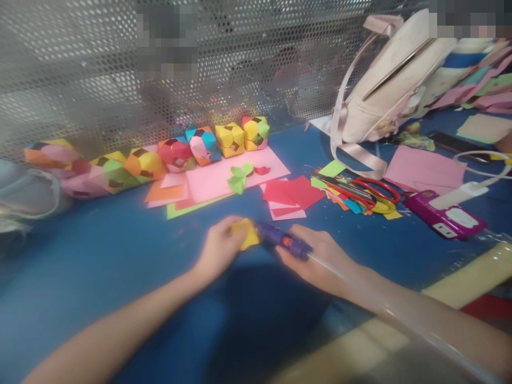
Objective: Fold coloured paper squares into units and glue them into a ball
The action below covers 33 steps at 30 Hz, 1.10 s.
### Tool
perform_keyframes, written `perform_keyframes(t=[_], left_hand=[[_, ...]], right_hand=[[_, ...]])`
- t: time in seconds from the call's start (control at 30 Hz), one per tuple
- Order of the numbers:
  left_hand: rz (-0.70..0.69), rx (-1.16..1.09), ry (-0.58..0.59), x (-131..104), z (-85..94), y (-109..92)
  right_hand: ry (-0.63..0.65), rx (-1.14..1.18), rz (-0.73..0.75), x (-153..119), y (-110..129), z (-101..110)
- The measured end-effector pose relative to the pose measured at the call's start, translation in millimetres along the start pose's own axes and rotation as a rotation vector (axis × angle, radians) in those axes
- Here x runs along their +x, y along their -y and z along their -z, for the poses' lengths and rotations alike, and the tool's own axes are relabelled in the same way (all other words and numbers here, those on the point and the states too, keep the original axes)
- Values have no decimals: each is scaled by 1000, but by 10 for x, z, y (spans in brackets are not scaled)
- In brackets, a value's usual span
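Note:
In the head view my left hand [221, 246] pinches a small yellow paper piece [250, 235] between thumb and fingers. My right hand [316, 256] is wrapped round a purple glue gun [282, 239], whose nozzle end points left at the yellow paper. A long clear glue stick [360, 296] runs from the back of the gun along my right forearm. Blur hides whether the nozzle touches the paper. Beyond my hands, a folded green paper piece [239, 178] and a small red one [262, 170] lie on a pink sheet [208, 173].
Several folded multicoloured paper balls [176, 154] line the perforated metal panel [100, 69]. Red paper sheets [296, 193], scissors [360, 193] over paper scraps and a purple power strip [445, 214] lie right on the blue surface [168, 277]. Behind them leans a white bag [396, 74].

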<state>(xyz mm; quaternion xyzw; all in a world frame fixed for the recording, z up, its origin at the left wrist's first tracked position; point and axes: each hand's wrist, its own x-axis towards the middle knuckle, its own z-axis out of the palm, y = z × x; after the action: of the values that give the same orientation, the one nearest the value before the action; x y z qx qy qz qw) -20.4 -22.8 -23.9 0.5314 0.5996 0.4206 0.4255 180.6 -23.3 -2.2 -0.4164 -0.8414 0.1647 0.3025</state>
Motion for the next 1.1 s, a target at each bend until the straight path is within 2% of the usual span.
perform_keyframes(t=[0.2,0.4,0.53,0.73,0.87,0.97,1.03,1.1], left_hand=[[7,-44,-7,20,12,21],[62,-200,-69,14,52,93],[123,-313,-54,-89,36,64],[190,-434,77,-274,-40,1],[228,-420,107,-330,-68,-15],[242,-403,108,-338,-76,-21],[245,-401,103,-338,-83,-28],[243,-386,89,-345,-96,-39]], right_hand=[[3,60,-22,4,5,6],[-44,163,-213,56,-16,-7],[-26,69,-225,125,-97,-115],[108,-171,-173,211,-162,-208],[135,-191,-120,188,-143,-63],[165,-245,-191,118,-107,148],[237,-259,-226,44,-77,280],[341,-165,-187,-39,-39,356]])
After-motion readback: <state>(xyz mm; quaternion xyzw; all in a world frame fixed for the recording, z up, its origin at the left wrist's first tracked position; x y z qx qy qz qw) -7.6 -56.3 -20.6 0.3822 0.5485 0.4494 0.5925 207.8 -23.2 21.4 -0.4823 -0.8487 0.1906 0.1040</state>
